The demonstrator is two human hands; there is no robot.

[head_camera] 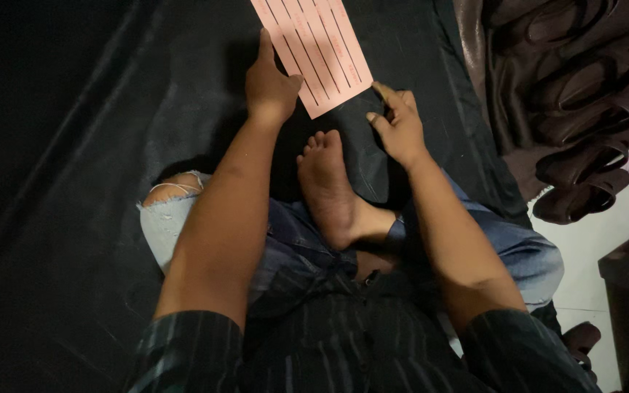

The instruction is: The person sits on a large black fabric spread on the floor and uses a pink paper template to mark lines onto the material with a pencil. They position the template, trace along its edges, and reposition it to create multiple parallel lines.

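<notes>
Pressing flat and open, the left hand (269, 81) holds down the pink card (313, 49), while the right hand (397, 125), half curled, pinches its lower corner.

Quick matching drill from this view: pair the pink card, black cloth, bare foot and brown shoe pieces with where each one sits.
Things:
1. pink card
2. black cloth
3. bare foot
4. brown shoe pieces

Places:
A. stacked at the right edge
B. between the two forearms
C. spread under everything
D. top centre, under the left hand and by the right hand

Pairs: 1-D, 2-C, 3-B, 4-A
</notes>
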